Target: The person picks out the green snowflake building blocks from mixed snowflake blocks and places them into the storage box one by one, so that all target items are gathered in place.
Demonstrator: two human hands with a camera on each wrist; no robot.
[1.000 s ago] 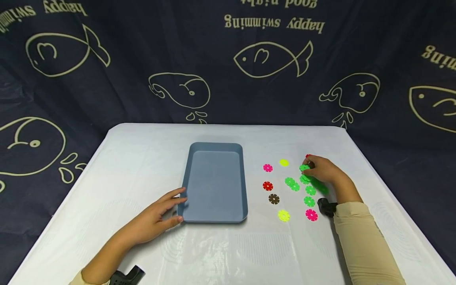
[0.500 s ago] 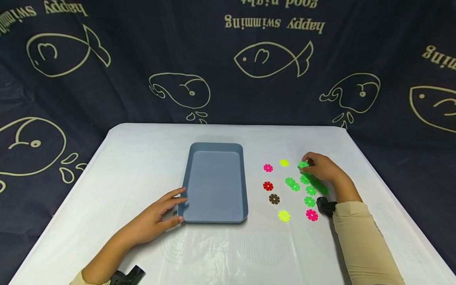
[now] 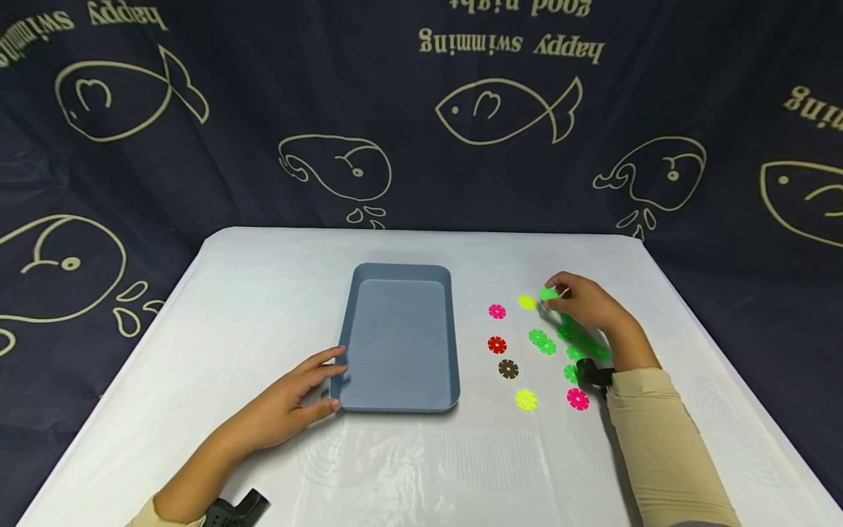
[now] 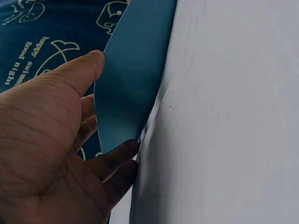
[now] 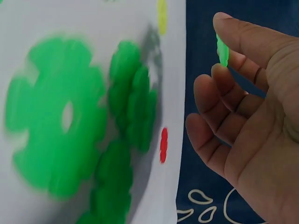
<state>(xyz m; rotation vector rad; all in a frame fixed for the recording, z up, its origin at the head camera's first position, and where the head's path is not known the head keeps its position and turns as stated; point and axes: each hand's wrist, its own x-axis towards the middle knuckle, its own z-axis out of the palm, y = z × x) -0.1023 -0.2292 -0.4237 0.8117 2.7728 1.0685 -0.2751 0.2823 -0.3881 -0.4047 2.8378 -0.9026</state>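
Note:
My right hand (image 3: 585,301) pinches a green notched plastic disc (image 3: 548,293) between thumb and fingertip, raised above the table. The right wrist view shows this held green disc (image 5: 223,49) edge-on. Beneath and beside that hand lie more green notched discs (image 3: 537,337), some overlapping and partly hidden by the hand and wrist. My left hand (image 3: 286,406) rests at the near left side of a blue-grey rectangular tray (image 3: 398,344), fingers spread and touching its rim. In the left wrist view, thumb and fingers lie along the outside of the tray wall (image 4: 133,70).
Left of the green discs lie a pink disc (image 3: 497,312), a red disc (image 3: 497,345), a brown disc (image 3: 508,369) and a yellow disc (image 3: 526,400). Another yellow one (image 3: 527,302) lies near the right fingertips. A white cloth (image 3: 263,293) covers the table; dark printed fabric (image 3: 421,190) hangs behind.
My right hand has moved left and slightly away from me with the green disc, lifting it off the other green discs. The left hand and tray have stayed put.

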